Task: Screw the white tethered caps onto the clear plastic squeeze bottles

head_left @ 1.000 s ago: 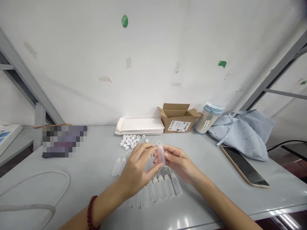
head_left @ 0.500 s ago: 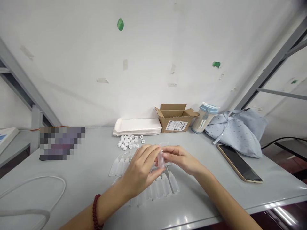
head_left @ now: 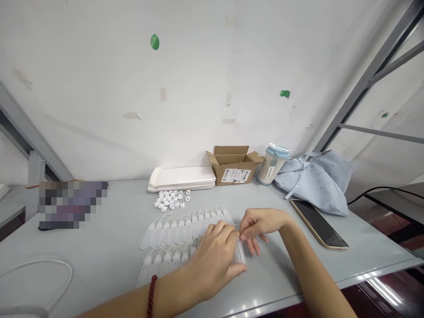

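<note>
My left hand (head_left: 217, 254) is closed around a translucent plastic squeeze bottle (head_left: 240, 255), the thumb near its lower end. At the bottle's neck, the thumb and forefinger of my right hand (head_left: 260, 224) pinch together, with the other fingers hanging loose. What exactly lies between those fingertips is hidden. Similar bottles (head_left: 175, 232) with thin looped straps lie side by side in two rows, the nearer row partly covered by my left hand and forearm. Beyond them sits a loose pile of small white caps (head_left: 171, 199).
Against the wall stand a stack of white envelopes (head_left: 182, 177), an open cardboard box (head_left: 234, 170) and a blue-lidded cup (head_left: 272, 165). A light blue cloth bag (head_left: 313, 183) and a phone (head_left: 319, 224) lie at right. A white cable (head_left: 68, 271) curves at left.
Both hands have come down and nearer to the right end of the bottle rows, the bottle moving with them. The right hand's wrist is now raised and bent. The camera view has shifted slightly right.
</note>
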The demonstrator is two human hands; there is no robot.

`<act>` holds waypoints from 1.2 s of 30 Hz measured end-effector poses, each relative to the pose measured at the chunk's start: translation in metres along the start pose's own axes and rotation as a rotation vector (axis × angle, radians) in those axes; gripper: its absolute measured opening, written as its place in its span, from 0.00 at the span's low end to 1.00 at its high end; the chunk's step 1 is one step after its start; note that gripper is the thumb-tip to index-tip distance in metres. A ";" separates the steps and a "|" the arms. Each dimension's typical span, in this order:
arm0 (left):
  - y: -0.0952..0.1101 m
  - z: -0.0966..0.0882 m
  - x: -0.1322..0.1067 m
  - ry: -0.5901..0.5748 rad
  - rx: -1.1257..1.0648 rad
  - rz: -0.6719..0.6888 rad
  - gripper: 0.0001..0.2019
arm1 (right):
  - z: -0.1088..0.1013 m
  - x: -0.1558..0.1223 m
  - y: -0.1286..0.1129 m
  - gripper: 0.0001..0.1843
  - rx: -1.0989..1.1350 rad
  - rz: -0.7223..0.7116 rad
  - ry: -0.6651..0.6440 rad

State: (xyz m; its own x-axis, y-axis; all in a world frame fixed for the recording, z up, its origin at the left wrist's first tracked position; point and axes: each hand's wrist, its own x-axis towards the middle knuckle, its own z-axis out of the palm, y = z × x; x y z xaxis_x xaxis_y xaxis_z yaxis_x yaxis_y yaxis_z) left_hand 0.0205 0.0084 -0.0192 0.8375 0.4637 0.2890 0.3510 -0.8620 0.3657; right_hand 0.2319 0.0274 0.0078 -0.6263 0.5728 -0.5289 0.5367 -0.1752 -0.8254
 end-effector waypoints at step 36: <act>-0.137 -0.054 -0.006 0.138 0.163 -0.452 0.09 | 0.004 0.020 0.004 0.22 -0.055 0.246 0.001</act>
State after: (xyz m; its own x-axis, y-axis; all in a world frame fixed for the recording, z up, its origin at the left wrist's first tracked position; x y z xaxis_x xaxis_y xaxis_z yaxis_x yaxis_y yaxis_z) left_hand -0.0557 0.1345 -0.0234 0.5271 0.8115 0.2522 0.7360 -0.5843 0.3419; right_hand 0.2192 0.0350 -0.0064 -0.4727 0.5191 -0.7120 0.7029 -0.2652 -0.6600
